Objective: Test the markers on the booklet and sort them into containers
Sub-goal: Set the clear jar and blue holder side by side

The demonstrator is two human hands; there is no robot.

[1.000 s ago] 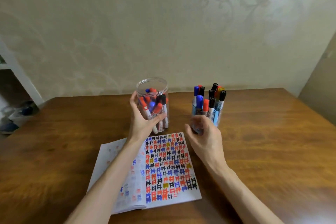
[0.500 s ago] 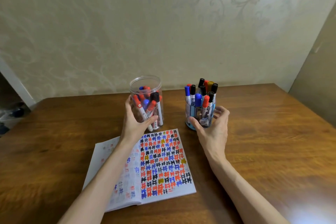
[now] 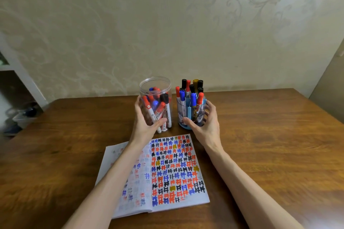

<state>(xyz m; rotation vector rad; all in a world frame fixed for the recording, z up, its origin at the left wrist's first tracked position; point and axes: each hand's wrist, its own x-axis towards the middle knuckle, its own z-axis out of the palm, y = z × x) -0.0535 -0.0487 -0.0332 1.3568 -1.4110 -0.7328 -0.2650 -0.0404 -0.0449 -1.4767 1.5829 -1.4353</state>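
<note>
A clear plastic jar (image 3: pixel 155 82) with red, blue and black markers (image 3: pixel 158 108) stands at the far middle of the wooden table. My left hand (image 3: pixel 147 123) grips its lower left side, thumb across the front. Right beside it is a blue-trimmed marker holder (image 3: pixel 189 112) full of upright capped markers (image 3: pixel 192 91). My right hand (image 3: pixel 204 122) curls round the holder, thumb at its base and fingers on its right side. An open booklet (image 3: pixel 173 169) covered in red, blue, black and yellow hash marks lies in front of both, under my forearms.
The brown table (image 3: pixel 270 145) runs up to a patterned wall behind the containers. A white shelf edge and some blurred items (image 3: pixel 22 117) lie beyond the table's left corner. A darker panel (image 3: pixel 331 83) stands at the far right.
My right hand reached forward and closed round the marker holder. The jar and the holder now stand much closer together than before. My left hand kept its hold on the jar.
</note>
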